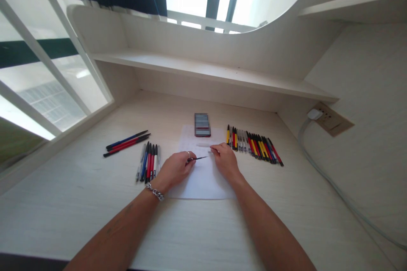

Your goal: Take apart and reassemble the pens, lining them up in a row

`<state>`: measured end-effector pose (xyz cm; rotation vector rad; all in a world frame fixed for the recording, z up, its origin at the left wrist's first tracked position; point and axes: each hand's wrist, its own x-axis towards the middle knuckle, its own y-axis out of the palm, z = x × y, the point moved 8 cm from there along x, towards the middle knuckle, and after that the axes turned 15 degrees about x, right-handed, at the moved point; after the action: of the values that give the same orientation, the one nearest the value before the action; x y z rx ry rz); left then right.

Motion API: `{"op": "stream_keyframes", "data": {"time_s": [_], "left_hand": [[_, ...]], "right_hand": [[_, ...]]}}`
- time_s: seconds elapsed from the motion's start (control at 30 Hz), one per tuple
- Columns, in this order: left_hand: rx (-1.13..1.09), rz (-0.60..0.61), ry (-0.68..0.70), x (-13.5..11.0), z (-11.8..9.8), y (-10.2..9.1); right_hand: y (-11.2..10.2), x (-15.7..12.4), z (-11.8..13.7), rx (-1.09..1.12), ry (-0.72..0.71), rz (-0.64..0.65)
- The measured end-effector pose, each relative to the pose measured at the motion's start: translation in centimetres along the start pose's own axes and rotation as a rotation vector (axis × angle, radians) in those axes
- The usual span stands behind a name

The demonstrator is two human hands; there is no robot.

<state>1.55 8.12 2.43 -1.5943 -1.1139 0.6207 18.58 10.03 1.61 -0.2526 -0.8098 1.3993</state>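
My left hand [178, 167], with a ring and a chain bracelet, is closed on a thin dark pen refill [200, 158] whose fine tip points right over the white paper [200, 184]. My right hand [226, 160] is pinched just right of that tip. A small pale piece [210, 151] shows at its fingertips, too small to name. By the same fingertips is a clear pen barrel [202, 145], lying across the upper paper; whether the fingers touch it I cannot tell. The two hands are apart.
Several pens [148, 163] lie in a row left of the paper, with a few more pens [127, 142] beyond. A long row of pens [254, 144] lies to the right. A phone [202, 123] lies at the paper's top edge. A plugged-in charger [314, 114] trails a cable.
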Motion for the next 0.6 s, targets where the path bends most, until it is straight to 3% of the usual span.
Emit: {"op": "stream_keyframes", "data": {"time_s": [0.13, 0.3, 0.43, 0.6], "left_hand": [[-0.01, -0.013, 0.015, 0.0, 0.0, 0.0], [-0.033, -0.039, 0.061, -0.1, -0.6, -0.1], [-0.048, -0.042, 0.072, -0.2, -0.7, -0.1], [-0.051, -0.066, -0.022, -0.1, 0.7, -0.4]], "right_hand": [[-0.9, -0.8, 2.7, 0.11, -0.153, -0.011], [0.6, -2.6, 5.4, 0.025, -0.247, 0.131], [0.3, -2.4, 5.0, -0.008, -0.228, 0.112], [-2.6, -1.3, 2.0, 0.029, -0.156, -0.014]]}}
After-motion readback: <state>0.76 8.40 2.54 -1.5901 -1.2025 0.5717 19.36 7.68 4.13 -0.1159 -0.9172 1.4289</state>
